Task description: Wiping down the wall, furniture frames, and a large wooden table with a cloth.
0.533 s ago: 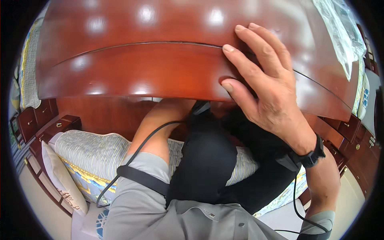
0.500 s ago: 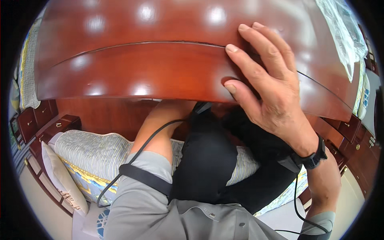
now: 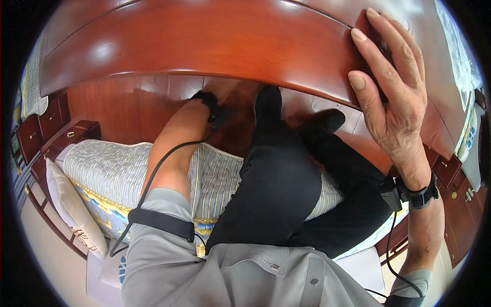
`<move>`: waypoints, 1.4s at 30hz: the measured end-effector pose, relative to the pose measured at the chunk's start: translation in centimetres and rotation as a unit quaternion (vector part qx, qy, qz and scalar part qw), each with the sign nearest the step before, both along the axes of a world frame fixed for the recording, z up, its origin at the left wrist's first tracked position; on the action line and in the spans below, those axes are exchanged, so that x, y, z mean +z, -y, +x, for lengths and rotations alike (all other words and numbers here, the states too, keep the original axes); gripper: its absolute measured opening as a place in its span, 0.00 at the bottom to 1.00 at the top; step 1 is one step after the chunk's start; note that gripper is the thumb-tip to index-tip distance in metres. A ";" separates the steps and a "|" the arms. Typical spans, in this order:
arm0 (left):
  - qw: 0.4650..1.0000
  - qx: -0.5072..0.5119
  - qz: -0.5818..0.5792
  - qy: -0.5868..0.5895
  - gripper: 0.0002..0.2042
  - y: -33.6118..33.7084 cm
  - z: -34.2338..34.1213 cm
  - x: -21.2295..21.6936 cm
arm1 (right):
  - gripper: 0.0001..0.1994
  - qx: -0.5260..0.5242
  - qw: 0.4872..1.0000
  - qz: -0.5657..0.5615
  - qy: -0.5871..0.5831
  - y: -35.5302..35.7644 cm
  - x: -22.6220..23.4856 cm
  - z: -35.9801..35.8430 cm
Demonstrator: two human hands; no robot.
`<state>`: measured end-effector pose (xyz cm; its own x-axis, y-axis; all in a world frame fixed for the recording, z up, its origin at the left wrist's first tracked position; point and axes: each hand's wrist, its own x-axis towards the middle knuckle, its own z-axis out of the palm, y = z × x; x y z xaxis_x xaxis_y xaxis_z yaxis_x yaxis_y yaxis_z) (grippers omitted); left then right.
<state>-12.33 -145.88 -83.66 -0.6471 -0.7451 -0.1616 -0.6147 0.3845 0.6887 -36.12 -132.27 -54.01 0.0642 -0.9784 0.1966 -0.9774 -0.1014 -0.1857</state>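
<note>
Wooden desk [image 3: 204, 46], right hand [image 3: 396, 102] flat on edge

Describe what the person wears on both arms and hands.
Both hands are bare, no gloves. The right hand has a black wristband with a small black box, a thin black cable running down the forearm. The left arm has a grey short sleeve, a black strap above the elbow and a black cable to a black wrist unit.

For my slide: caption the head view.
Right hand flat on the red desk; left forearm reaches beneath it.
</note>
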 end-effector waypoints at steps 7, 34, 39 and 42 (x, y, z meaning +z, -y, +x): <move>0.991 0.111 -0.014 0.068 0.25 6.9 8.5 -1.4 | 0.17 0.005 0.999 0.023 -0.026 0.0 0.6 0.5; 0.997 0.070 0.001 0.037 0.25 1.1 5.4 -0.7 | 0.18 -0.005 1.000 0.012 -0.024 -0.1 0.1 0.5; 1.000 -0.007 0.009 -0.019 0.25 -3.9 -0.6 1.8 | 0.18 -0.010 1.000 -0.011 -0.016 0.0 -0.2 0.3; 0.997 -0.048 0.010 -0.054 0.25 -6.1 -4.5 3.3 | 0.21 0.060 0.994 -0.082 -0.052 0.2 -0.4 0.2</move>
